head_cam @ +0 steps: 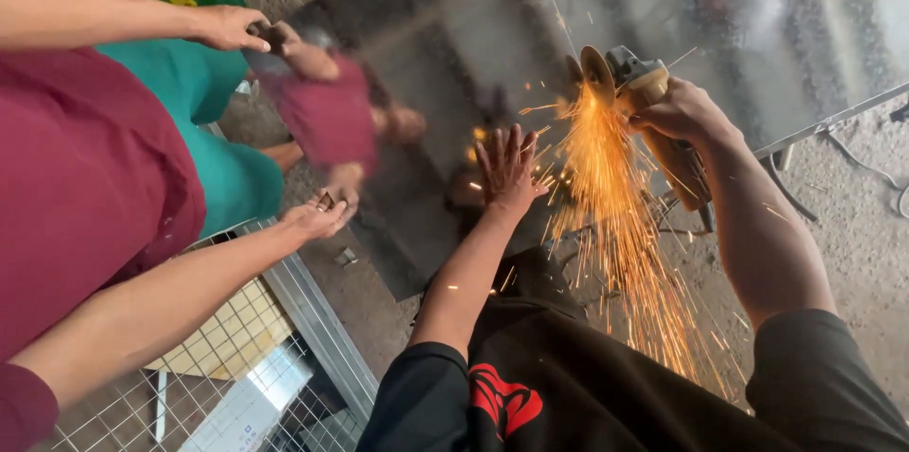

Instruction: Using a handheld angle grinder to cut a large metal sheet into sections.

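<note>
Co-worker: in maroon and teal, two hands (317,217) rested on the sheet's left edge.
Sheet (454,26): shiny metal, lay across the middle.
Left hand (509,168): open, fingers spread, pressed flat on the sheet.
Sparks (615,225): orange, poured down beside it.
Right hand (677,114): closed around the grinder (644,92), disc against the sheet.

surface: large shiny metal sheet (445,45) | underneath: rough concrete floor (852,225) | on the floor: wire mesh panel (284,386) near left, dark cable (862,163) far right
</note>
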